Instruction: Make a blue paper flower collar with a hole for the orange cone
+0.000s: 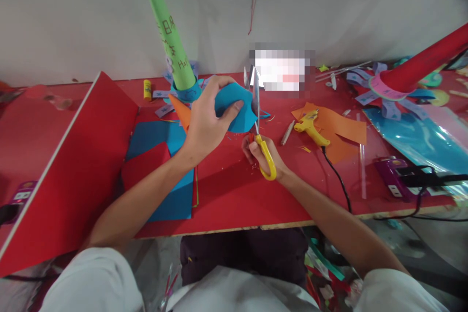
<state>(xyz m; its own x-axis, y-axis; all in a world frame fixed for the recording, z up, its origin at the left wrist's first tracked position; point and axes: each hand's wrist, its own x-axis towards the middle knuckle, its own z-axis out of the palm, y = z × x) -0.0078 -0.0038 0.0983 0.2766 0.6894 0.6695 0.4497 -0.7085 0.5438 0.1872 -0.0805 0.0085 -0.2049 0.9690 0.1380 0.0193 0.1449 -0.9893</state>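
Observation:
My left hand (212,117) holds up a rounded piece of blue paper (239,107), with the thumb pressed on its near face. In my right hand (268,156) is a pair of yellow-handled scissors (269,163), their blades apart and pointing up at the paper's right edge. Whether the blades touch the paper is hard to tell. Behind my left wrist an orange paper piece (180,111) shows in part. Blue sheets (171,204) and a red sheet (146,165) lie under my left forearm.
A green paper tube (171,34) stands behind my left hand, near a glue stick (146,90). To the right lie a yellow glue gun (312,128), orange paper (343,124) and a purple power strip (393,175). A red board (84,165) stands at left; a red tube (427,61) leans at right.

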